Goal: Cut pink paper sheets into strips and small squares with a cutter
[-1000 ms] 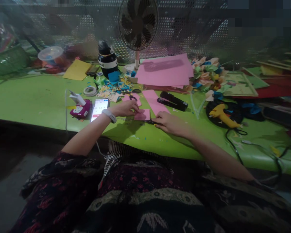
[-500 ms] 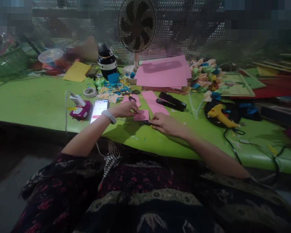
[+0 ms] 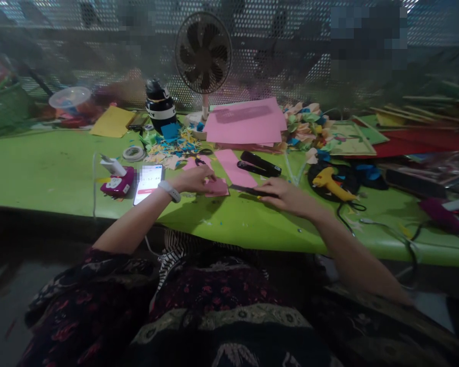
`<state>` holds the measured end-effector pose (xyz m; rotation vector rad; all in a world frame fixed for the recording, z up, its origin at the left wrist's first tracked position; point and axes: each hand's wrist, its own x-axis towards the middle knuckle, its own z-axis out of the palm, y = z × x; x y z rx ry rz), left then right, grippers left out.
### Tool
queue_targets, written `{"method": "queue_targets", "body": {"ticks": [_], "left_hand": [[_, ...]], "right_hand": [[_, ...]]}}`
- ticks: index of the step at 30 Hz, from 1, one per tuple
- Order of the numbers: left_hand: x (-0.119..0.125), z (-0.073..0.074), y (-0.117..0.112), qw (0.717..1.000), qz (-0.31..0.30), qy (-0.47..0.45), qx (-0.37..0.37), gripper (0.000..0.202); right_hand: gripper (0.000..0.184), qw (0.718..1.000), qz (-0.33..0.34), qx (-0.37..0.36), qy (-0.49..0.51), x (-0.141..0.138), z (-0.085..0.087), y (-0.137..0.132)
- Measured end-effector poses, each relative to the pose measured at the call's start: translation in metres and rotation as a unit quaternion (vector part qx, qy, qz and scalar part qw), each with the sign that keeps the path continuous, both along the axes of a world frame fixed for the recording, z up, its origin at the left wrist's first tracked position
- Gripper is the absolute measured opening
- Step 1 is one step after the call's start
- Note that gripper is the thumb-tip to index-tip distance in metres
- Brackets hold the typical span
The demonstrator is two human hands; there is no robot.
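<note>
My left hand point(image 3: 196, 178), wearing a pale wristband, has its fingertips closed on a small piece of pink paper point(image 3: 219, 188) lying on the green table. In my right hand point(image 3: 285, 196) is a slim black cutter knife point(image 3: 248, 190), its thin end pointing left toward the paper, a little apart from it. A long pink paper strip point(image 3: 235, 167) lies just beyond both hands. Behind the left hand are more pink paper and dark-handled scissors point(image 3: 199, 154). The black stapler point(image 3: 259, 164) rests across the strip's right edge.
On the left are a lit phone point(image 3: 149, 184), a purple adapter point(image 3: 118, 184) and a tape roll point(image 3: 133, 153). Paper scraps, a bottle point(image 3: 160, 109), a fan point(image 3: 204, 53) and pink sheets point(image 3: 245, 122) stand behind. A yellow glue gun point(image 3: 334, 184) with its cord lies right.
My right hand has drawn the knife rightward, away from the small pink paper. My left hand stays on the paper. The whole view has shifted slightly.
</note>
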<state>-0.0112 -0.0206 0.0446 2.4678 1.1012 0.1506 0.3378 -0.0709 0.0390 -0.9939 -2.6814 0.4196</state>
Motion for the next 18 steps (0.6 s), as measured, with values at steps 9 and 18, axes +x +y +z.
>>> {"method": "queue_targets", "body": {"ticks": [9,18], "left_hand": [[0.009,0.005,0.006,0.988,0.063,-0.017,-0.138,0.048],[0.012,-0.003,-0.002,0.989,0.104,-0.038,-0.098,0.032]], "right_hand": [[0.041,0.988,-0.146,0.045,-0.027,0.069,-0.023,0.029],[0.040,0.981,-0.163,0.046,-0.094,0.074,-0.032,0.030]]}}
